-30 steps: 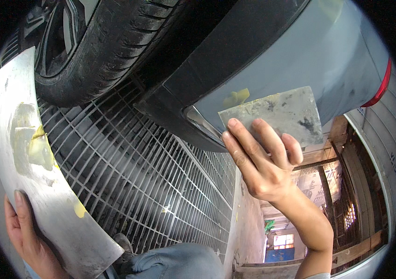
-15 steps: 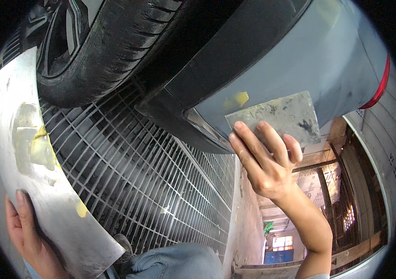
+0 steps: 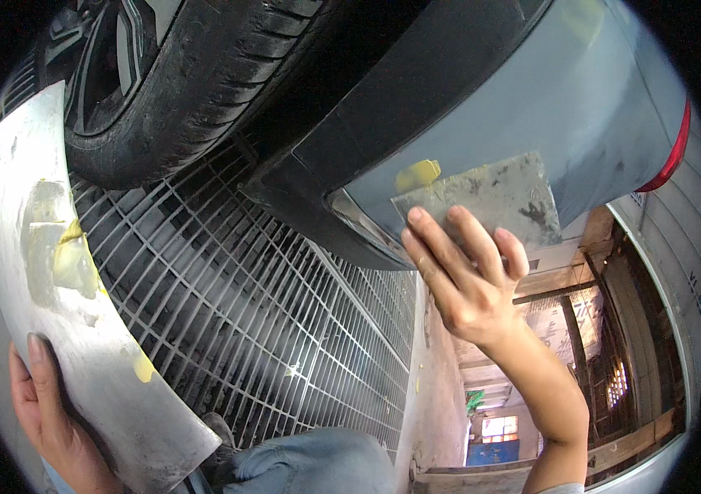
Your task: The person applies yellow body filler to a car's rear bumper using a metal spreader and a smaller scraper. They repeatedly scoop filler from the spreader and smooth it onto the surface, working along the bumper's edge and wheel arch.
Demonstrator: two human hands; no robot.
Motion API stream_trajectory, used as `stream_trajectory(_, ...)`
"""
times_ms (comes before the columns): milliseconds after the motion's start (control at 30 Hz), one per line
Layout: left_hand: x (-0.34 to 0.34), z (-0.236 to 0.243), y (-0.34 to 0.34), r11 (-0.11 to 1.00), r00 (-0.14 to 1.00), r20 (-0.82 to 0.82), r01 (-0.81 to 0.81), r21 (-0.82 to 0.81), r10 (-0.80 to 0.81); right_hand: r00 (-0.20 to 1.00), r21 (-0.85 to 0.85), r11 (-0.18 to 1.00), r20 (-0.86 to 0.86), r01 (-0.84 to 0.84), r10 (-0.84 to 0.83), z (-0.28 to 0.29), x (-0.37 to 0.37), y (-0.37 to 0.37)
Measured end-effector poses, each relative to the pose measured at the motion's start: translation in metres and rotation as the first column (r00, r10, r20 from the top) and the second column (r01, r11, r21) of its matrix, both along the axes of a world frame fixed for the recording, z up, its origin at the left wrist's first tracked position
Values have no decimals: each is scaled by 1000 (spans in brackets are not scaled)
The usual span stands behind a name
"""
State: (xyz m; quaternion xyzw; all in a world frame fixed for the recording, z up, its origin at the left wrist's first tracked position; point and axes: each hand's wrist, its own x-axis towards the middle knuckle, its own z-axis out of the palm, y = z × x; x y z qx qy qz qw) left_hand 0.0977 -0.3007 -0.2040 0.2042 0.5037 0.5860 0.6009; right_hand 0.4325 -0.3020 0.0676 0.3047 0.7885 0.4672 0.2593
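Note:
My left hand (image 3: 46,403) grips a long metal board (image 3: 112,362) at the lower left, smeared with yellow and grey putty (image 3: 70,263). My right hand (image 3: 470,296) holds a flat, blotched grey spreader (image 3: 507,185) against the grey-painted car bumper (image 3: 581,107), its fingertips pressed on the blade. Just above the spreader's upper left part is a yellow putty patch (image 3: 416,174) on the bumper. A clear reflector or lamp (image 3: 355,218) sits at the bumper's lower corner, left of the spreader.
A tire (image 3: 202,90) and black lower trim (image 3: 416,74) fill the top. A red tail lamp (image 3: 670,160) is at right. Below is a metal floor grate (image 3: 252,305); my denim-covered knee (image 3: 309,461) is at the bottom. A building interior with beams (image 3: 577,329) shows at right.
Over the last second the spreader in my right hand shifted slightly down, then back up and left along the bumper. The yellow patch beside it now shows more fully. My left hand is nearly still.

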Motion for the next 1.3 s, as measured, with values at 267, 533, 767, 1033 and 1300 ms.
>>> stream_trajectory(267, -1, 1, 1, 999, 1000, -7, 24, 32, -24, 990, 26, 991, -53, -130, 131, -2, 4, 14)
stream_trajectory(533, -1, 2, 2, 1000, 1000, 17, 24, 12, -24, 999, 9, 999, -7, -42, 42, 2, 11, -7)
stream_trajectory(767, -1, 0, 2, 996, 999, 6, 45, 75, -46, 995, 32, 996, -61, -81, 83, 9, -7, 5)
stream_trajectory(1033, 0, 1, -1, 999, 999, 33, 27, 34, -28, 996, 29, 999, -86, -17, 20, 8, -12, 15)
stream_trajectory(1300, 7, 7, -5, 997, 999, -2, 44, 71, -44, 944, -16, 995, -315, 96, -96, -1, -38, -41)
